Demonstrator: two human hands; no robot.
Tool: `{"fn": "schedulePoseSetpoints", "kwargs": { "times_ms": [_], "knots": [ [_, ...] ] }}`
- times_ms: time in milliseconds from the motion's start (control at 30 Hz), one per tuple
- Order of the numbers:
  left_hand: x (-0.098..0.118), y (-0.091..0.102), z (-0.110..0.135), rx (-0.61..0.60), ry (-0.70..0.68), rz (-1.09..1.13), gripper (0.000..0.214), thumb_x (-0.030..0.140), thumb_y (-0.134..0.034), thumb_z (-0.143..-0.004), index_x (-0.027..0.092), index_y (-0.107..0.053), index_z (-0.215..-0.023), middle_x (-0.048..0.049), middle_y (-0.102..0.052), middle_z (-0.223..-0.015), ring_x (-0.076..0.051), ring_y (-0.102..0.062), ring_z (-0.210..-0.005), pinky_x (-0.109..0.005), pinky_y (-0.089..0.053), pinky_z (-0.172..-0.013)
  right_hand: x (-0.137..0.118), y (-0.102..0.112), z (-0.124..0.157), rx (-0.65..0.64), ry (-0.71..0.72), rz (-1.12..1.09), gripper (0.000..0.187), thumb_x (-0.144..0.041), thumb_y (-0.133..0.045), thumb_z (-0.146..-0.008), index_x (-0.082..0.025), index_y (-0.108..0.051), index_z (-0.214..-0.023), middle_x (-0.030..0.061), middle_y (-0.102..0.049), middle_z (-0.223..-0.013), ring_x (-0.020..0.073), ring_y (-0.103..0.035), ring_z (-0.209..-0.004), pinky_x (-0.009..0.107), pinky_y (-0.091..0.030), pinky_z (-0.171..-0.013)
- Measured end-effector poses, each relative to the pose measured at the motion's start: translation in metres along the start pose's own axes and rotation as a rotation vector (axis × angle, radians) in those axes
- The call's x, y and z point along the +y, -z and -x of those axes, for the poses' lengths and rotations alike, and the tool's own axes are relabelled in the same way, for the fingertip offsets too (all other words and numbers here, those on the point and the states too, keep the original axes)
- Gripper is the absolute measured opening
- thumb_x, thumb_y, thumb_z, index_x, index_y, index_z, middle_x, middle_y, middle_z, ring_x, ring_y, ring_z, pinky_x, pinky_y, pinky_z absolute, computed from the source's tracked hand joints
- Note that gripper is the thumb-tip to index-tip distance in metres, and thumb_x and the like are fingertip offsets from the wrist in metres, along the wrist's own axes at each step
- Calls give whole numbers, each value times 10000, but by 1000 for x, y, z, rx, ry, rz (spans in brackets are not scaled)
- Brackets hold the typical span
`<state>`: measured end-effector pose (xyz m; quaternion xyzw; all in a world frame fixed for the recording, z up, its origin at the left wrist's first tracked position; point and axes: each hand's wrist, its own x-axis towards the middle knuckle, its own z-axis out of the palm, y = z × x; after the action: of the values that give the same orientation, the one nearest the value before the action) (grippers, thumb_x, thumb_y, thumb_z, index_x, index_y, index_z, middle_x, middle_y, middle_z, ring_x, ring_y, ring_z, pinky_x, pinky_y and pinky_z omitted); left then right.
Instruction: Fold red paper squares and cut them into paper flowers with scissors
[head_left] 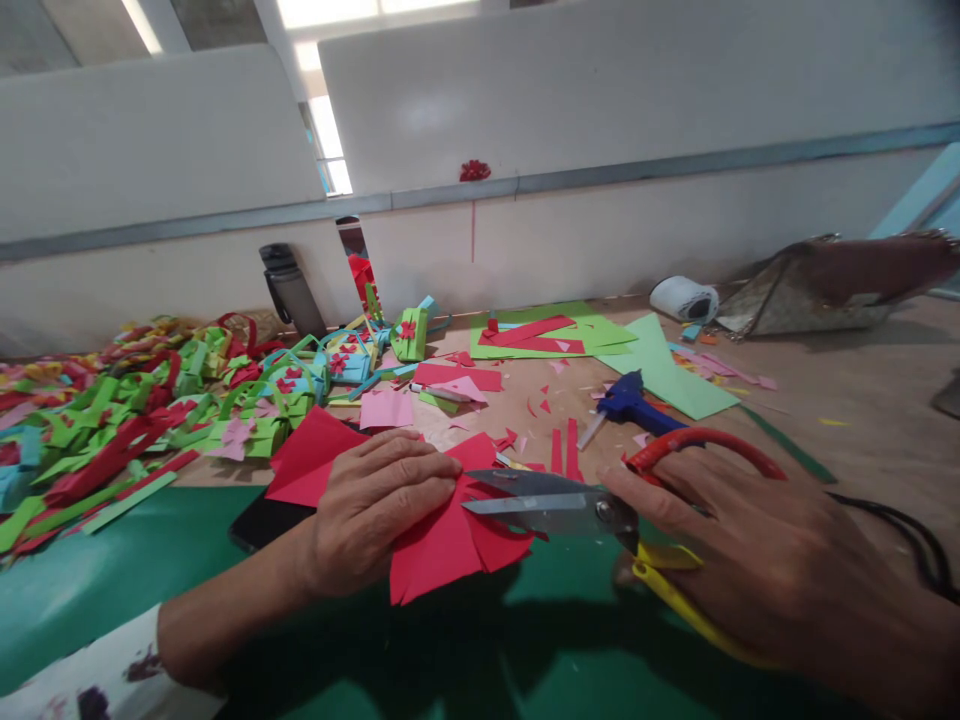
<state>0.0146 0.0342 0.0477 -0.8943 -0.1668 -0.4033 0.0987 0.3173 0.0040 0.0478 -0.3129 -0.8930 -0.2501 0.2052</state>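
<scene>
left hand (371, 510) rests with fingers (420, 490) spread flat on the red paper (442, 550), gripping nothing. right hand (772, 570) is wrapped round the scissors (555, 505), blades a little apart at the paper's edge, maybe touching it. the paper lies on a green sheet (112, 580); paper strips (112, 420) crowd the table (862, 420).

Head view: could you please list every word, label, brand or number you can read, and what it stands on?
None can be read.
The scissors, bottle, blue cutter and white roll show no legible print.
The red paper under the left hand is plain.
</scene>
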Motion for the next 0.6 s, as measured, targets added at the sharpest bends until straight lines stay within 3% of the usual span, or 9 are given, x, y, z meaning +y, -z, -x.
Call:
{"fn": "schedulePoseSetpoints", "kwargs": {
  "times_ms": [267, 600],
  "knots": [
    [-5, -6, 6, 85, -54, 7, 188, 207, -475, -908, 105, -622, -963, -156, -736, -872, -186, -675, -885, -332, -501, -873, 0, -1, -2, 8, 2, 39, 325, -400, -437, -909, -165, -551, -1103, 103, -645, -717, 282, -625, -646, 429, -512, -519],
    [-4, -7, 7, 69, -21, 83, 203, 206, -490, -886, 133, -620, -1024, -155, -733, -906, -210, -679, -874, -356, -503, -851, -2, 1, -5, -15, -10, 0, 332, -387, -453, -908, -134, -552, -1100, 109, -659, -724, 286, -645, -642, 434, -537, -523]
  ]
}}
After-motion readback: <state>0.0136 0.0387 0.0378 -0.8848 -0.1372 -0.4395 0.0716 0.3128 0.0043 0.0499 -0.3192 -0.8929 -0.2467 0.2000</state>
